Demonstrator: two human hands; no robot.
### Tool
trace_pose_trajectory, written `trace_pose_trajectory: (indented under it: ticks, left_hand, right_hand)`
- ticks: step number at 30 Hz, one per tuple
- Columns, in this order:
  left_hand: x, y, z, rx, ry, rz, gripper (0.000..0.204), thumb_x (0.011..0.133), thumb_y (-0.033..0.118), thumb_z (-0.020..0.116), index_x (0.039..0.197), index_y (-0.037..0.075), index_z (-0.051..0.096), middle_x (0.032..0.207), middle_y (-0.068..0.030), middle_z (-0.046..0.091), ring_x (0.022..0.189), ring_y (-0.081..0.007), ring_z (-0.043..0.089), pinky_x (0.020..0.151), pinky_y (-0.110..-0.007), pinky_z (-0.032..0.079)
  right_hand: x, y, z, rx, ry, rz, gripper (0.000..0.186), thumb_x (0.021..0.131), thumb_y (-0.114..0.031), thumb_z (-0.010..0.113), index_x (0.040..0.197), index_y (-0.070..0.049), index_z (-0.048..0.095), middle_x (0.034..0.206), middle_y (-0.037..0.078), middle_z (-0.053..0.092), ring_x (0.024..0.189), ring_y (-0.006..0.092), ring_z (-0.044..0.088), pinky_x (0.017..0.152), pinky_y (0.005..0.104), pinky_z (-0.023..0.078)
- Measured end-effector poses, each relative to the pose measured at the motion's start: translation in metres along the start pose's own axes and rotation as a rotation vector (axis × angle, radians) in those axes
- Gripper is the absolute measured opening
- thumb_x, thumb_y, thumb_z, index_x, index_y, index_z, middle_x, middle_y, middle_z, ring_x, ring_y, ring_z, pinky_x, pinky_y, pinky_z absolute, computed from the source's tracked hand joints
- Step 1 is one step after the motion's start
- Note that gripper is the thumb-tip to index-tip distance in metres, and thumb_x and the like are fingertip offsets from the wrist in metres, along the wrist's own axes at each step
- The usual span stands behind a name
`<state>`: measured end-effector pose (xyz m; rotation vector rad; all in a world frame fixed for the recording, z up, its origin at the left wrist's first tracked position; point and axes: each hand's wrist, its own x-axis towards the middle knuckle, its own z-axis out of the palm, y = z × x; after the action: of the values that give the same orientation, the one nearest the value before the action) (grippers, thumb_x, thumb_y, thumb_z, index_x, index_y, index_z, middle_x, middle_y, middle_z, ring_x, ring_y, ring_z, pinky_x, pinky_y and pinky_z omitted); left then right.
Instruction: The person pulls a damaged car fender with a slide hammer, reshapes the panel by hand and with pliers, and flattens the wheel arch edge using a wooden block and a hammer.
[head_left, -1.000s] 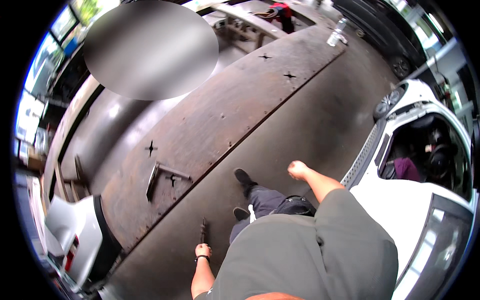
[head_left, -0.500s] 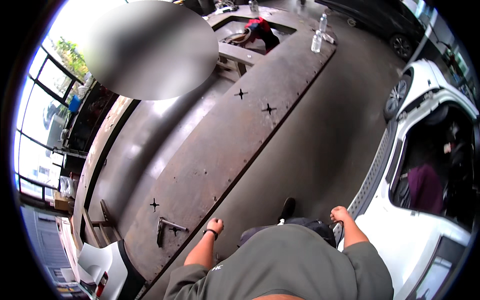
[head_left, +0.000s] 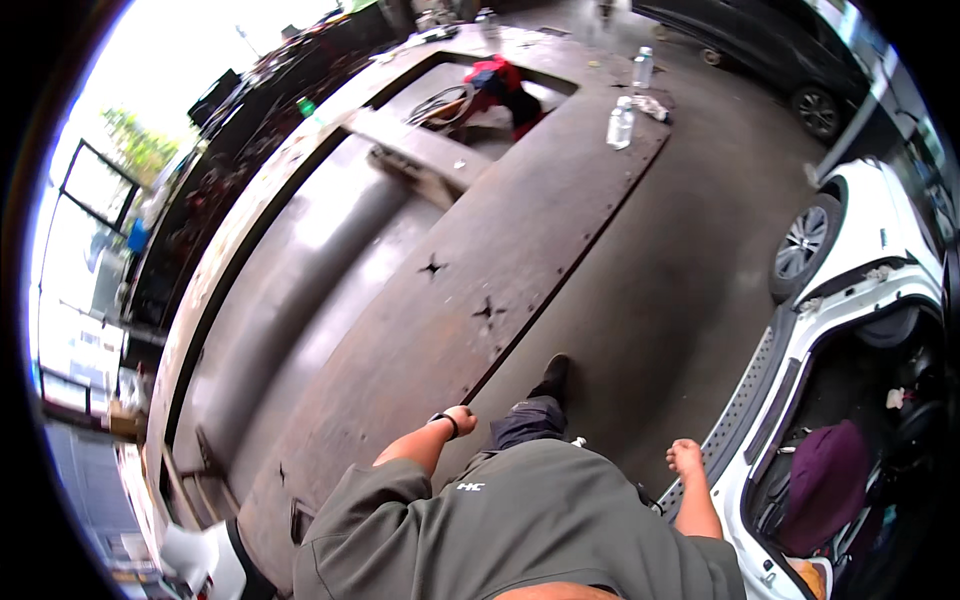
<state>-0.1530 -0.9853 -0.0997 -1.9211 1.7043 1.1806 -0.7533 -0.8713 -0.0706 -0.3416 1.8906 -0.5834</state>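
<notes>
My left hand (head_left: 460,418) hangs beside the right edge of a long rusty steel frame table (head_left: 440,315), its fingers curled and nothing visible in them. A dark band circles that wrist. On the other side my right hand (head_left: 686,457) swings between my body and a white car (head_left: 850,205), loosely closed, with no object showing. Cross-shaped cutouts (head_left: 488,312) mark the steel surface ahead of my left hand. One dark shoe (head_left: 556,375) is forward on the floor.
Clear bottles (head_left: 620,124) and a crumpled cloth (head_left: 652,108) stand at the table's far right corner. Red and dark fabric (head_left: 493,82) lies in the far opening. The white car's open doorway shows purple cloth (head_left: 825,485). A black car (head_left: 760,50) is parked beyond.
I have moved forward along the table; the bottles and cutouts are nearer. The L-shaped tool near the table's close end is now mostly out of sight behind my arm. A foot has stepped forward.
</notes>
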Motion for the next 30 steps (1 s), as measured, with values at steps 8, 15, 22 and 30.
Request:
trace_pose_trajectory:
  ticks: [8,15,22,30]
  left_hand:
    - [0.213,0.199,-0.201,0.12,-0.046,0.089,0.041,0.085,0.032,0.05,0.107,0.003,0.069,0.106,-0.0217,0.069,0.105,-0.0367,0.064,0.093,-0.043,0.05]
    - [0.372,0.478,-0.332,0.069,0.049,0.375,0.032,0.087,0.026,0.054,0.101,0.002,0.069,0.097,-0.022,0.07,0.095,-0.0366,0.066,0.087,-0.042,0.052]
    - [0.455,0.654,-0.368,0.084,-0.096,0.327,0.036,0.086,0.028,0.051,0.102,0.002,0.069,0.101,-0.0217,0.069,0.101,-0.0368,0.065,0.091,-0.044,0.05]
    - [0.6,0.798,-0.418,0.063,-0.08,0.09,0.036,0.085,0.029,0.05,0.103,0.003,0.069,0.102,-0.0206,0.069,0.099,-0.0343,0.065,0.088,-0.043,0.05]
  right_hand:
    - [0.067,-0.121,-0.062,0.213,0.144,0.077,0.013,0.091,-0.007,0.05,0.101,-0.008,0.058,0.079,0.007,0.063,0.061,0.0146,0.059,0.047,0.0278,0.046]
    - [0.196,-0.25,-0.112,0.353,0.174,0.19,0.014,0.096,-0.015,0.053,0.106,-0.007,0.058,0.083,0.007,0.064,0.063,0.0151,0.061,0.051,0.0288,0.048]
    - [0.377,-0.42,-0.223,0.238,0.085,0.273,0.016,0.096,-0.016,0.053,0.108,-0.006,0.056,0.083,0.009,0.063,0.061,0.0171,0.06,0.049,0.0317,0.048]
    - [0.566,-0.739,-0.346,0.192,0.136,-0.134,0.018,0.097,-0.017,0.054,0.112,-0.007,0.058,0.084,0.005,0.063,0.065,0.0111,0.059,0.052,0.0237,0.046]
